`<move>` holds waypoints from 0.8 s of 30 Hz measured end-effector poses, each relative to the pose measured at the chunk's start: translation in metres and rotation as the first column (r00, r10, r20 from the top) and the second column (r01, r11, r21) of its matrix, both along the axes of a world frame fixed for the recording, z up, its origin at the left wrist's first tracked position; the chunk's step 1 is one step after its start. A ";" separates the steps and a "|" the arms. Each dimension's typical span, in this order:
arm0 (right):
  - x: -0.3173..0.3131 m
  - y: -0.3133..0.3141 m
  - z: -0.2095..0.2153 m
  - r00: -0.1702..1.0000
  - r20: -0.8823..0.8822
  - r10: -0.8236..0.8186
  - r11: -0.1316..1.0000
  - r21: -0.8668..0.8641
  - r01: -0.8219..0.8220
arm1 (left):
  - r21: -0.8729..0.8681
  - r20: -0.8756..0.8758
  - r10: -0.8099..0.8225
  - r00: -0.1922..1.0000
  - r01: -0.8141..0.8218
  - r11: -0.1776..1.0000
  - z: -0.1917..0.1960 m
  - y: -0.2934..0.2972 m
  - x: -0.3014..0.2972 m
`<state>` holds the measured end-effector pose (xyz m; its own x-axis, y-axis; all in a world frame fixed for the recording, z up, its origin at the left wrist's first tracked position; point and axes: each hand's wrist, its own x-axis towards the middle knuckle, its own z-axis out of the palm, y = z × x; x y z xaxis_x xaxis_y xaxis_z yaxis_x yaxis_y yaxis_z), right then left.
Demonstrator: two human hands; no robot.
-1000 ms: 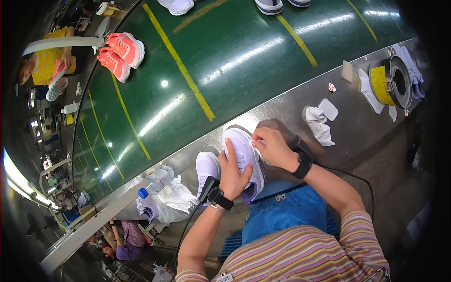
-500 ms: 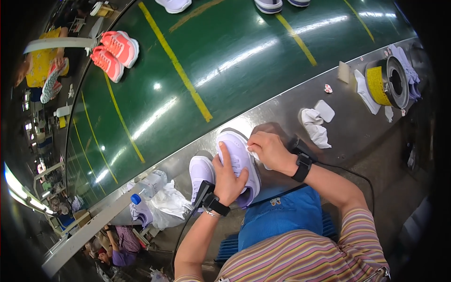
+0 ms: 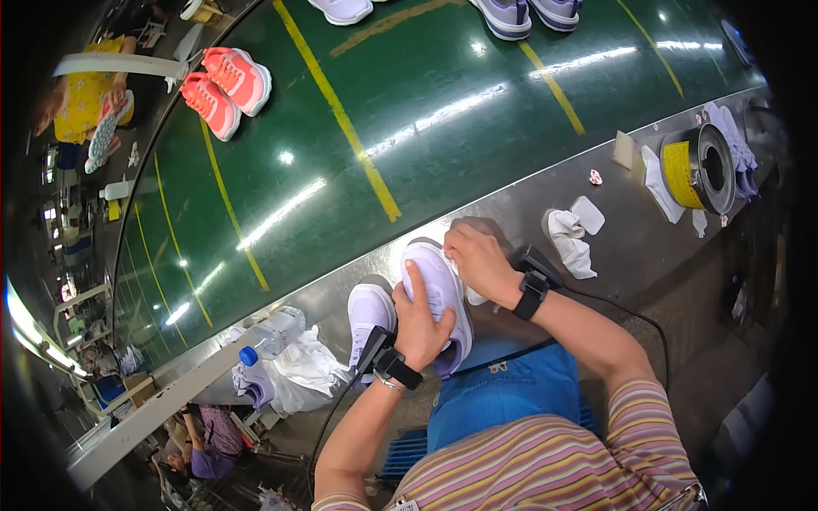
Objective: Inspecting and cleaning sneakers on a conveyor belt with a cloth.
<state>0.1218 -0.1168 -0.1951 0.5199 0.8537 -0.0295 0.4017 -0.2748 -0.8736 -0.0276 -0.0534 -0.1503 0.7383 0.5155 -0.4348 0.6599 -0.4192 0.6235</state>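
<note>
A lilac sneaker (image 3: 439, 296) lies on the metal ledge, toe pointing away from me. My left hand (image 3: 417, 330) grips it across the laces, thumb and fingers spread around its upper. With bent fingers pinched together, my right hand (image 3: 482, 266) presses a white cloth (image 3: 450, 263) against the right side of the toe, along the sole edge. Most of the cloth is hidden under that hand. The matching lilac sneaker (image 3: 370, 313) stands just left of my left hand, partly covered by the wrist device.
The green conveyor (image 3: 315, 204) runs beyond the ledge, carrying coral sneakers (image 3: 226, 89) and purple-grey sneakers (image 3: 511, 17). Crumpled white cloth (image 3: 568, 243) and a round tin (image 3: 699, 169) are on the right. A plastic bottle (image 3: 277, 332) lies left, beside a metal bar (image 3: 162, 410). Other people work at left.
My right hand has slid a little farther up along the sneaker's toe. The left hand keeps its grip. The whole view has shifted slightly, and the conveyor shoes appear a bit lower and farther right.
</note>
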 end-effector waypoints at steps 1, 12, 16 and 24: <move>0.000 0.001 0.001 0.999 -0.044 -0.005 1.000 0.003 0.006 | 0.005 -0.003 0.013 1.000 -0.013 1.000 -0.001 0.001 -0.001; -0.001 0.009 -0.005 0.999 0.012 0.043 0.998 -0.035 -0.043 | -0.039 -0.012 0.016 1.000 -0.016 0.999 -0.008 0.000 -0.006; -0.010 -0.016 -0.001 0.981 -0.171 0.089 0.996 0.035 -0.084 | 0.070 -0.032 -0.013 0.999 0.015 0.997 -0.012 0.005 -0.012; 0.000 0.009 -0.020 0.952 0.305 0.008 0.988 0.146 -0.055 | 0.122 -0.041 -0.032 0.999 0.036 0.992 -0.011 0.004 -0.008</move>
